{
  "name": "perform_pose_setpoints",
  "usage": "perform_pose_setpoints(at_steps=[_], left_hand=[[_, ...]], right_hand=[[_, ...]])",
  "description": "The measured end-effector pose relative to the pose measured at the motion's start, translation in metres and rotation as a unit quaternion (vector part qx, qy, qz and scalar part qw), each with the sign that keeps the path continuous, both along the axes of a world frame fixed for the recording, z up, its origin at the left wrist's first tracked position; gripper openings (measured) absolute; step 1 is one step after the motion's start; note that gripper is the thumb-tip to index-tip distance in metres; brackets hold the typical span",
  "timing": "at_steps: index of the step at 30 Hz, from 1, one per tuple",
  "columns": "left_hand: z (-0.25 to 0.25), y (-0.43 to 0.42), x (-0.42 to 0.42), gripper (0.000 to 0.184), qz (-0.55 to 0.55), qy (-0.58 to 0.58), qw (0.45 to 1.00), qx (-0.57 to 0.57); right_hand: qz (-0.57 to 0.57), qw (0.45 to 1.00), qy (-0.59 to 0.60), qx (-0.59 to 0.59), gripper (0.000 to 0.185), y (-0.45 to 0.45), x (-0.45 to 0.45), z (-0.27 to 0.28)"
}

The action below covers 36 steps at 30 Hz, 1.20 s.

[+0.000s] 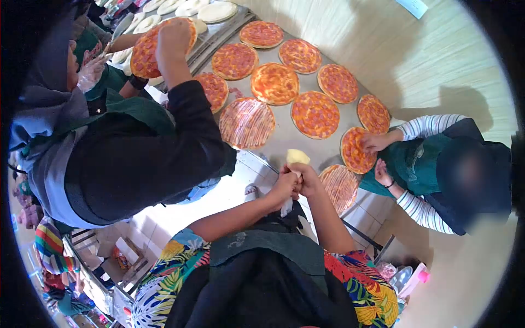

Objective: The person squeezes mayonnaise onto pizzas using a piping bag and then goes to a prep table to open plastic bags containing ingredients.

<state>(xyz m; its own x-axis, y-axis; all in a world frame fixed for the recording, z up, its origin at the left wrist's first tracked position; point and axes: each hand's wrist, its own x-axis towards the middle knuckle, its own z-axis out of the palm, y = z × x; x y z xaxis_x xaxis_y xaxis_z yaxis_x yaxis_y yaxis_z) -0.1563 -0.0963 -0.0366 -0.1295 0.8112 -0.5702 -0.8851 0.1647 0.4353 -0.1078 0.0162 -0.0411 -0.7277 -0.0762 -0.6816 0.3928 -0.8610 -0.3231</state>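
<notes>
In the head view both my hands are closed around a piping bag [296, 157] in front of my body. Its pale yellow filled part bulges out above my fingers, and a whitish twisted end hangs below them. My left hand [285, 187] wraps the lower part, while my right hand [306, 177] grips higher up, against the left. Just past the bag is the table edge, with a pizza striped in thin sauce lines [247, 123] to the left. A second striped pizza [338, 188] lies to the right of my right hand.
Several pizzas with red topping [315, 115] lie on the metal table [276, 123]. A co-worker on the left [126, 158] holds up a pizza [146, 54]. Another on the right [421, 164] touches a pizza [358, 150]. Plain dough rounds [217, 12] sit at the upper left.
</notes>
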Motion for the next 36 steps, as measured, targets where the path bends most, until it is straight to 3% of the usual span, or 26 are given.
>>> perform_pose_setpoints(at_steps=[4,6,8,10,16,20,22,23,24,26,27,31,32,34,36], left_hand=[[0.009,0.012,0.011,0.016,-0.019,0.060,0.997,-0.039],[0.015,0.025,0.015,0.017,-0.030,0.090,0.994,-0.054],[0.006,0.038,0.016,0.017,-0.048,0.054,0.997,-0.033],[-0.002,0.054,0.019,0.016,-0.057,0.044,0.997,-0.036],[-0.023,0.104,0.012,0.018,-0.097,0.018,0.994,-0.039],[-0.038,0.143,-0.006,0.017,-0.081,0.008,0.996,-0.027],[-0.048,0.160,-0.014,0.016,-0.070,-0.004,0.997,-0.020],[-0.050,0.167,-0.021,0.016,-0.066,-0.018,0.998,-0.010],[-0.051,0.172,-0.027,0.016,-0.065,-0.030,0.997,-0.005],[-0.058,0.183,-0.039,0.016,-0.064,-0.028,0.997,-0.017],[-0.062,0.185,-0.040,0.016,-0.063,-0.030,0.997,-0.025],[-0.078,0.189,-0.052,0.017,-0.077,-0.040,0.996,-0.034],[-0.080,0.191,-0.054,0.018,-0.081,-0.028,0.996,-0.040],[-0.085,0.193,-0.058,0.018,-0.087,-0.023,0.995,-0.049],[-0.090,0.203,-0.067,0.018,-0.057,-0.044,0.997,-0.036]], right_hand=[[-0.137,0.990,-0.029,-0.007,0.019,0.026,-0.008,-0.034],[-0.168,0.984,-0.051,0.037,0.022,0.045,-0.016,-0.029],[-0.203,0.964,-0.035,0.166,0.028,0.067,-0.018,-0.026],[-0.203,0.964,-0.039,0.168,0.033,0.087,-0.016,-0.030],[-0.161,0.963,-0.025,0.213,0.025,0.137,-0.032,-0.023],[-0.150,0.929,-0.062,0.332,0.024,0.169,-0.058,-0.033],[-0.030,0.886,-0.058,0.460,0.025,0.189,-0.069,-0.037],[-0.028,0.827,-0.034,0.560,0.029,0.192,-0.080,-0.043],[-0.024,0.832,-0.037,0.553,0.029,0.196,-0.087,-0.045],[0.106,0.747,-0.021,0.657,0.032,0.207,-0.104,-0.046],[0.114,0.749,-0.025,0.653,0.032,0.208,-0.109,-0.048],[0.274,0.654,-0.001,0.705,0.036,0.198,-0.130,-0.052],[0.278,0.658,-0.002,0.700,0.036,0.198,-0.133,-0.059],[0.256,0.613,0.004,0.747,0.033,0.203,-0.135,-0.073],[0.234,0.623,-0.019,0.746,0.033,0.213,-0.142,-0.071]])
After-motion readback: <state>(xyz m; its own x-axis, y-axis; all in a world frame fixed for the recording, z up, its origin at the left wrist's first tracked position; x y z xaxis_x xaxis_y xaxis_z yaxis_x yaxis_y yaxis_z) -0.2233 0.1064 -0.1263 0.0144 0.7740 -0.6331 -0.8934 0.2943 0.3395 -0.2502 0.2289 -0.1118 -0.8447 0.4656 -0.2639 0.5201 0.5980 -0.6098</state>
